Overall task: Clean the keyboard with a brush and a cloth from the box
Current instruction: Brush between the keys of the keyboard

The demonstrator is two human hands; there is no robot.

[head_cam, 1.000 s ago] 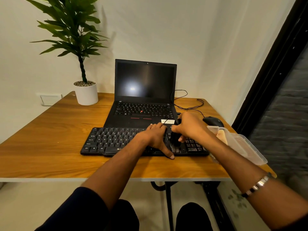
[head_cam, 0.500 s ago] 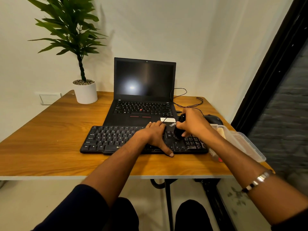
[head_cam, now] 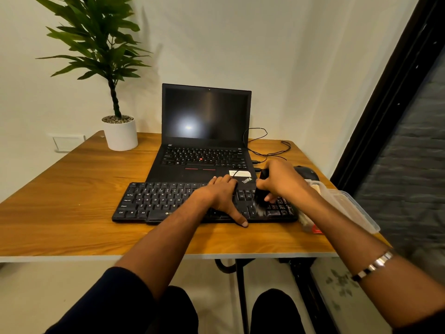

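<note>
A black keyboard (head_cam: 159,201) lies across the wooden table (head_cam: 72,189) in front of a laptop. My left hand (head_cam: 221,196) rests flat on the keys right of the middle, its thumb over the front edge. My right hand (head_cam: 281,179) grips a black brush (head_cam: 261,194) and holds its blurred bristles against the keys near the keyboard's right end. A clear plastic box (head_cam: 344,208) stands at the table's right edge, partly behind my right forearm. What it contains is not clear.
An open black laptop (head_cam: 204,131) with a dark screen stands behind the keyboard. A black mouse (head_cam: 307,173) and a thin black cable (head_cam: 265,145) lie at the back right. A potted plant (head_cam: 119,131) stands at the back left.
My right hand has swept the brush back and forth over the keyboard's right part, first away from me and then nearer again. My left hand has stayed in place on the keys.
</note>
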